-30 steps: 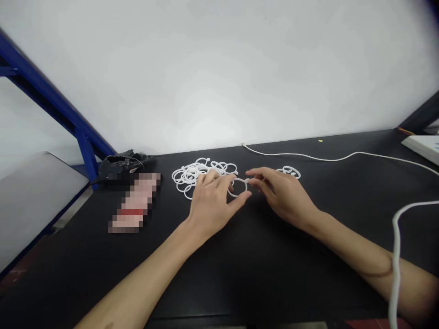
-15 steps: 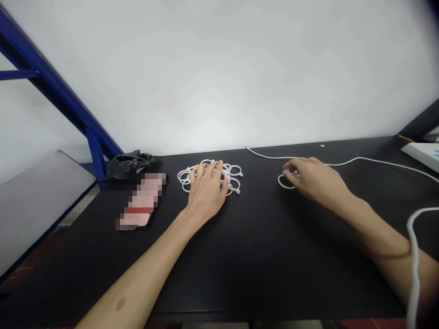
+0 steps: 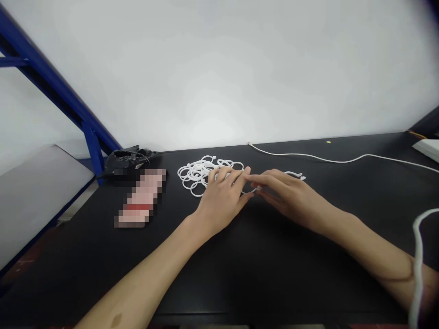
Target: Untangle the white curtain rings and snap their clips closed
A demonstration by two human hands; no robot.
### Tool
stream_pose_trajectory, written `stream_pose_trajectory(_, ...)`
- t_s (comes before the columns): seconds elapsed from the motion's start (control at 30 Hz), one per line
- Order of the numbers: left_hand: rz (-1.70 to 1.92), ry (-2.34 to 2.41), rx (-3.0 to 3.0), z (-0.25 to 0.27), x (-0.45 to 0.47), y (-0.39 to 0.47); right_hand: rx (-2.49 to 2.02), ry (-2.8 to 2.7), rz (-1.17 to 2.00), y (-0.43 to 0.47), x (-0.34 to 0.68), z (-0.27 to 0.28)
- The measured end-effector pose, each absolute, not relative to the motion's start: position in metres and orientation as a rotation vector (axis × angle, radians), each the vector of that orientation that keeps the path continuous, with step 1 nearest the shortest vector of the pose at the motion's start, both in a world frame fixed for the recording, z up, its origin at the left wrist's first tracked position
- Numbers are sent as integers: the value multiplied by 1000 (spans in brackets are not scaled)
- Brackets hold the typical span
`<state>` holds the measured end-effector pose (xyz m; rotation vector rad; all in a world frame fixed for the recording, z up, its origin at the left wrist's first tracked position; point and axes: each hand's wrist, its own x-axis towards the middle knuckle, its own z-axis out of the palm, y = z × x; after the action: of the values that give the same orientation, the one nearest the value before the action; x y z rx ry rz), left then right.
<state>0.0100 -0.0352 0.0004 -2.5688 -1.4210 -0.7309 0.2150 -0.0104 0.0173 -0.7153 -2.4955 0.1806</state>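
Note:
A loose pile of thin white rings with small knobs (image 3: 196, 174) lies on the black tabletop (image 3: 212, 278). My left hand (image 3: 222, 197) rests over the right side of this pile, fingers spread and thumb apart, hiding some rings. Beside it, my right hand (image 3: 291, 194) has its fingertips closed at the knob of a white ring (image 3: 253, 190) at the pile's edge. The index fingertip meets the left hand's fingers. Behind the right hand, another white ring (image 3: 294, 173) lies on the table, mostly covered.
A blurred-out pink phone-shaped item (image 3: 142, 196) and a crumpled black plastic bag (image 3: 128, 160) are at the left. One white cable (image 3: 308, 157) runs along the back; a thicker white cord (image 3: 417, 256) hangs in front of my right forearm. A blue metal frame (image 3: 61, 91) stands at left.
My right hand has moved left from the separate ring to the pile's edge. My left hand has shifted slightly right and nearer, uncovering rings on the pile's left side.

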Motion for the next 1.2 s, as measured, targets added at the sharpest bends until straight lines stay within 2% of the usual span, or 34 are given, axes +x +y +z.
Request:
stream_pose_trajectory(0.17,-748,-1397,-2575,3,9,-34,-700,-2451,161,-12,214,18)
stream_pose_trajectory(0.4,-910,-1420,-2461,5,11,-36,-842,-2451,-23,-10,215,17)
stream_pose_trajectory(0.77,-917,-1397,-2375,9,10,-36,-928,-2395,-215,-15,213,18)
stream_pose_trajectory(0.97,-950,-1346,-2311,6,13,-37,-950,-2346,-221,-14,210,14)
stream_pose_trajectory(1.07,-913,-1397,-2315,4,12,-35,-1090,-2329,-166,-9,215,16)
stream_pose_trajectory(1.2,-786,-1569,-2263,-1,4,-28,-1603,-2174,-310,7,241,28)
